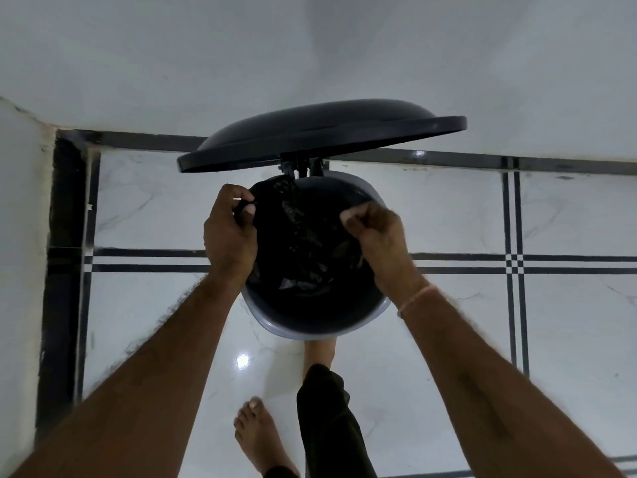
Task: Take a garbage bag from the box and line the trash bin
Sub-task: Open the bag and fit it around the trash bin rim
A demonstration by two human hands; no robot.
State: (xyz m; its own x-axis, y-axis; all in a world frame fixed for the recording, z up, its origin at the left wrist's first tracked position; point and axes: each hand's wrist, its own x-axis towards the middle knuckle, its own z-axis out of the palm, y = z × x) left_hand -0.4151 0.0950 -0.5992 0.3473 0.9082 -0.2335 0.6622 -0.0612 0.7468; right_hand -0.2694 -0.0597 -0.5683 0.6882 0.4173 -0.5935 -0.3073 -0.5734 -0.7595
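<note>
A round grey trash bin (310, 334) stands on the floor in front of me with its dark lid (320, 132) swung up behind it. A crumpled black garbage bag (303, 236) hangs down inside the bin. My left hand (229, 232) pinches the bag's edge at the bin's left rim. My right hand (375, 236) grips the bag's edge at the right rim. The garbage bag box is not in view.
White glossy floor tiles (448, 208) with dark stripe lines surround the bin. A white wall (310, 46) rises right behind the lid, and a wall corner (24, 201) stands at the left. One foot (258, 432) stands near; the other (319, 353) is at the bin's base.
</note>
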